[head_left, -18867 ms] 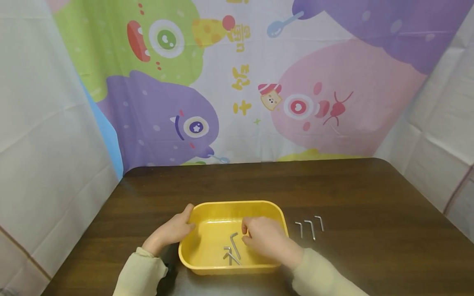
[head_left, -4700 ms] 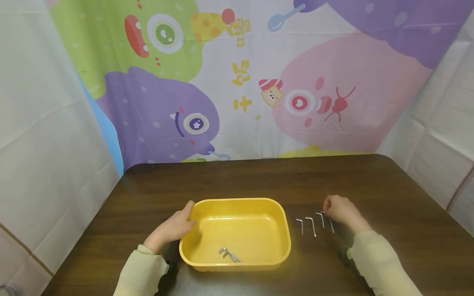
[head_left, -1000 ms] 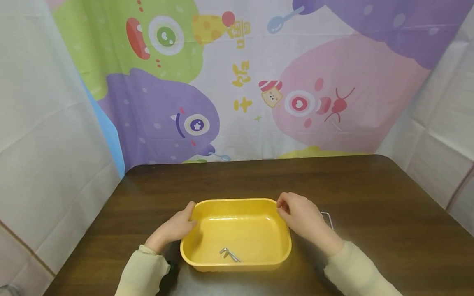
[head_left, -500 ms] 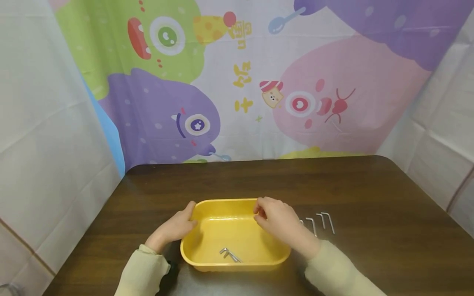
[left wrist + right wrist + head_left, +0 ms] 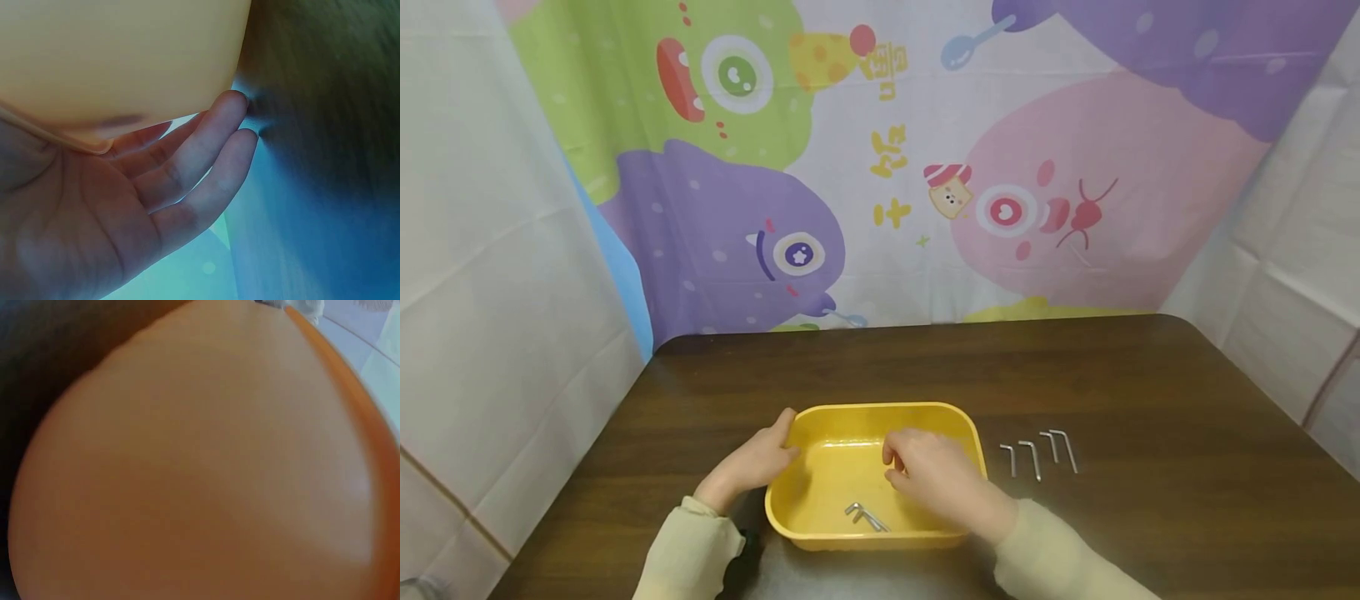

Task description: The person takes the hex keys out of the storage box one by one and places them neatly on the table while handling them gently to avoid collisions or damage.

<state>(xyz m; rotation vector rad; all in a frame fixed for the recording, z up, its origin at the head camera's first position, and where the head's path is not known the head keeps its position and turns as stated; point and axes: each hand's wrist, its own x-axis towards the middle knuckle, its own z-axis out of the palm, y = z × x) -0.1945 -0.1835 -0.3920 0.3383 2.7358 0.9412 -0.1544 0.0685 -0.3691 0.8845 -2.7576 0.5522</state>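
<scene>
Keys (image 5: 870,517), bent metal and apparently two in number, lie overlapping on the floor of a yellow tray (image 5: 842,475), left of its middle and close to the near wall. Their bent ends sit at the far left; the shafts slant toward the near right, and the near rim may hide the tips.

The right hand (image 5: 932,475), the closer of the two, hangs over the tray's right half, with the keys below it, to its left and nearer the wearer. Its fingers bend loosely, the thumb apart from the forefinger, with nothing seen between them; its wrist view shows mostly the tray's outer wall and no fingers. The left hand (image 5: 760,461) grips the left wall, thumb over the rim, fingers bent along the outside.

The near wall, just beside the shafts, stands as the chief obstacle to any approach from that side. On the dark table (image 5: 1150,400) to the right, beyond the tray, a row of four similar pieces (image 5: 1034,461) lies with shafts roughly parallel, pointing toward the wearer. A monster-print cloth (image 5: 917,283) hangs behind.
</scene>
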